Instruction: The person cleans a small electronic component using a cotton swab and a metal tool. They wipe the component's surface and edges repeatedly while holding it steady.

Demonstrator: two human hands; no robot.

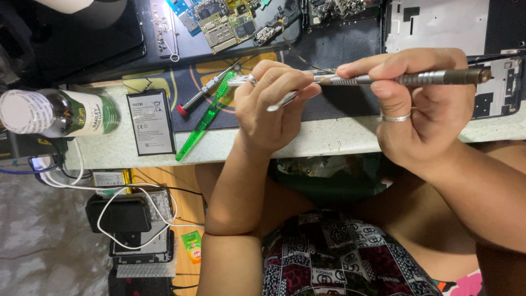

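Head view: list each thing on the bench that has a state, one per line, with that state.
Left hand: closed around metal tweezers.
Right hand: grip closed on a grey precision screwdriver, held level.
Green-handled tool: lying flat, untouched.
Red-tipped screwdriver: lying flat.
Phone battery: out, lying flat.
Bottle: on its side, capped.
Circuit boards: bare, out of housing.

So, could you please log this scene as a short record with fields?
left hand: holds metal tweezers
right hand: holds a grey precision screwdriver, level, tip toward the left hand
bench edge: pale, with a dark mat
beside left hand: green tool, red-ended screwdriver, flat battery, bottle
farther back: circuit boards
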